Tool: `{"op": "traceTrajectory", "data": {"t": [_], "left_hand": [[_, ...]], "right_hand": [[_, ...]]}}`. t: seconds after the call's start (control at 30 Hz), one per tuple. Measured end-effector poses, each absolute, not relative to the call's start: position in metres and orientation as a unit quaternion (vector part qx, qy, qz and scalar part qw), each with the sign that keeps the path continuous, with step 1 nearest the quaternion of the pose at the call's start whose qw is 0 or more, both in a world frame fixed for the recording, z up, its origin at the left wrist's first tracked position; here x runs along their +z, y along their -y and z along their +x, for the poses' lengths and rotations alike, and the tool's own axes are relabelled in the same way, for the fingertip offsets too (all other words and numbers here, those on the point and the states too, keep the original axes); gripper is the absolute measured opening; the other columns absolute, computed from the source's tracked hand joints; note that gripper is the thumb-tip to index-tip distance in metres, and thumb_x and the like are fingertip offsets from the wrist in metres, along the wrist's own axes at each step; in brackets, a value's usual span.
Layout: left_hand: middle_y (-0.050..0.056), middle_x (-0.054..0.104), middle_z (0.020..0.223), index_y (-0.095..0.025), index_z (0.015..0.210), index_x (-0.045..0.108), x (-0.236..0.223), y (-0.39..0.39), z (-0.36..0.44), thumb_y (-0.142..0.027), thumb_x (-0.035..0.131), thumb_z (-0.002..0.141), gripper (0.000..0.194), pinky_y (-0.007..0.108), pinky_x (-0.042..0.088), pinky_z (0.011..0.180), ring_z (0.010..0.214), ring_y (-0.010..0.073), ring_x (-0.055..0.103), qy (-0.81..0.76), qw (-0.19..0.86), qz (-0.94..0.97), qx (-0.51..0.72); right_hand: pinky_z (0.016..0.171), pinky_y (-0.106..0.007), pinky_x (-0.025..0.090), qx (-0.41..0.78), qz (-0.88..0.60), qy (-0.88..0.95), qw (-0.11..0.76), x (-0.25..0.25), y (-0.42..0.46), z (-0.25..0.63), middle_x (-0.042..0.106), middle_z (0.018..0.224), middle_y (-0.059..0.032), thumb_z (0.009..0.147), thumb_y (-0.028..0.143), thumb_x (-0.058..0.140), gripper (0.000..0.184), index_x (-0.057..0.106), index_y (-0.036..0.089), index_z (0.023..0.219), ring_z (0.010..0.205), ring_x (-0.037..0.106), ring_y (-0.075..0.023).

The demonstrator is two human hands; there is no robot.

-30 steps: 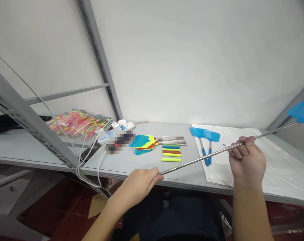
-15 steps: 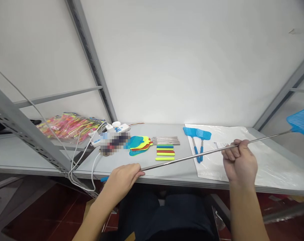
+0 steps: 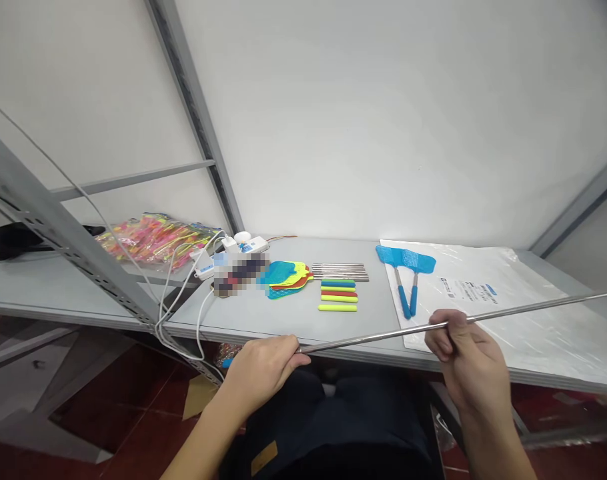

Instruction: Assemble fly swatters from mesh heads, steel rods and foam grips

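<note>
A long thin metal rod (image 3: 373,335) stretches from lower centre to the right edge, extended like a telescopic handle; its far end is out of frame. My left hand (image 3: 263,367) is closed around the rod's near end, where a bit of blue grip shows below the fist. My right hand (image 3: 463,353) pinches the rod further along, fingers curled round it. Both hands are in front of the grey table's front edge (image 3: 333,350).
On the table lie two blue fly swatters (image 3: 406,273) on a white plastic bag (image 3: 523,307), coloured handle grips (image 3: 338,296), metal rods (image 3: 341,271), stacked swatter heads (image 3: 286,277), a power strip with cables (image 3: 233,250) and a packet of colourful items (image 3: 153,240). Grey shelf struts (image 3: 58,227) stand left.
The rod has dropped lower and flatter, and its blue swatter head has left the frame at right. My right hand slid down toward the table edge; my left hand kept its grip.
</note>
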State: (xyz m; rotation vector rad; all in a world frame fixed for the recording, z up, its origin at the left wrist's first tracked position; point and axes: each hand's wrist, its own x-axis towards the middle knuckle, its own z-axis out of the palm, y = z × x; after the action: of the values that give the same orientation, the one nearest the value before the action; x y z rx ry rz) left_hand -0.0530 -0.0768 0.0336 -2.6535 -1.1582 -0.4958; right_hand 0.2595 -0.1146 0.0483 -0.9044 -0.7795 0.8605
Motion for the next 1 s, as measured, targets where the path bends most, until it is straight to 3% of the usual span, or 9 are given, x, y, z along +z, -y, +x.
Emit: {"op": "traceTrajectory", "data": {"t": [0.43,0.73,0.9,1.0], "left_hand": [[-0.001,0.056,0.067,-0.021,0.076,0.047,0.016,0.084,-0.085,-0.046,0.037,0.1,0.037,0.027,0.033,0.055,0.058,0.0161,0.055,0.454,0.085,-0.867,-0.187],[-0.001,0.058,0.064,-0.019,0.076,0.055,0.01,0.092,-0.069,-0.043,0.044,0.099,0.034,0.024,0.04,0.059,0.059,0.0132,0.055,0.466,0.026,-0.822,-0.327],[-0.003,0.058,0.061,-0.019,0.076,0.057,0.016,0.096,-0.07,-0.052,0.063,0.086,0.034,0.023,0.044,0.055,0.055,0.0121,0.056,0.512,0.016,-0.761,-0.399],[-0.002,0.06,0.065,-0.019,0.086,0.06,0.015,0.097,-0.069,-0.054,0.069,0.08,0.036,0.021,0.047,0.053,0.056,0.0122,0.058,0.508,0.003,-0.747,-0.429]], "right_hand": [[0.047,-0.018,0.028,0.327,-0.399,0.277,0.811,0.049,0.111,0.283,0.049,0.076,-0.0012,0.09,0.033,0.062,0.025,0.062,0.013,0.075,0.054,0.032,-0.0046],[0.046,-0.022,0.026,0.393,-0.369,0.263,0.8,0.049,0.108,0.265,0.027,0.054,0.0059,0.093,0.032,0.053,0.029,0.051,0.018,0.069,0.048,0.025,-0.0083],[0.051,-0.022,0.032,0.416,-0.338,0.271,0.8,0.044,0.105,0.258,0.033,0.06,0.0044,0.094,0.035,0.053,0.03,0.053,0.018,0.069,0.053,0.032,-0.0095],[0.063,-0.025,0.041,0.433,-0.313,0.288,0.795,0.035,0.101,0.247,0.042,0.07,0.0017,0.092,0.035,0.056,0.03,0.055,0.019,0.068,0.065,0.044,-0.0112]]}}
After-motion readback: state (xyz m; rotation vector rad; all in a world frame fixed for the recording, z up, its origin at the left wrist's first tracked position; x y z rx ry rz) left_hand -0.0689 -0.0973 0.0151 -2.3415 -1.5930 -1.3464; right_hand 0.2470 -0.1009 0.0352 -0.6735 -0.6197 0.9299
